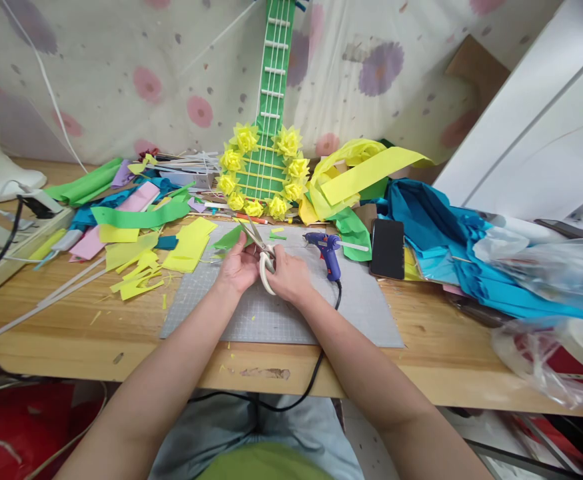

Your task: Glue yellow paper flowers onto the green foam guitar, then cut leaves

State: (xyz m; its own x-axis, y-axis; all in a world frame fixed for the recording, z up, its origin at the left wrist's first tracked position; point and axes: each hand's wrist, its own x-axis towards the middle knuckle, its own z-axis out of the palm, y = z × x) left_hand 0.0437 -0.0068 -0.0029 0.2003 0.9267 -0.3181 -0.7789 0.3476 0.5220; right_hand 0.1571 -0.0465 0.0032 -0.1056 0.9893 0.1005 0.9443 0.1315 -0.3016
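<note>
My right hand (290, 273) grips a pair of scissors (266, 267) by its white handles. The blades are parted and point up and to the left, close to the fingers of my left hand (238, 265). My left hand is closed, thumb against fingers, and appears to pinch a small green piece of crepe paper (228, 238); the fingers partly hide where it is held. Both hands are above the grey cutting mat (281, 327). On the mat to the right lies a purple glue gun (327, 253) with a white glue stick in its back.
A green paper guitar (266, 170) ringed with yellow paper flowers leans at the back. Yellow scraps (191, 243) and green strips (141, 215) litter the left. A black phone (388, 249) and blue crepe paper (431, 213) lie right. The glue gun's black cord (316, 373) hangs over the front edge.
</note>
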